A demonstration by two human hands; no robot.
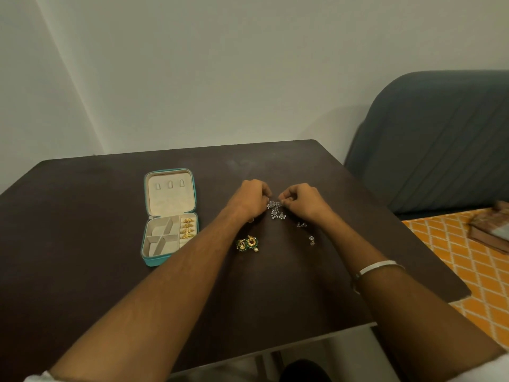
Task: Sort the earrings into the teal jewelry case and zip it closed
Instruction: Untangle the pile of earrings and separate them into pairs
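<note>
The teal jewelry case [169, 216] is lying open on the dark table [82, 216], left of the hands, its long way pointing from near to far, lid at the far end. Four gold earrings [187, 228] are sitting in its right slot. The left hand [252, 198] and right hand [301, 201] are both pinching a silver dangly earring [276, 210] between them. Green-and-gold earrings [247, 243] are lying nearer.

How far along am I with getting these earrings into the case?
Done: four gold pieces sit in the right-hand column of the open teal jewelry case. In hand: your left hand and right hand both pinch a silver dangly earring cluster. Left: the gold-and-green pair and small silver pieces on the table, then zipping.
</note>
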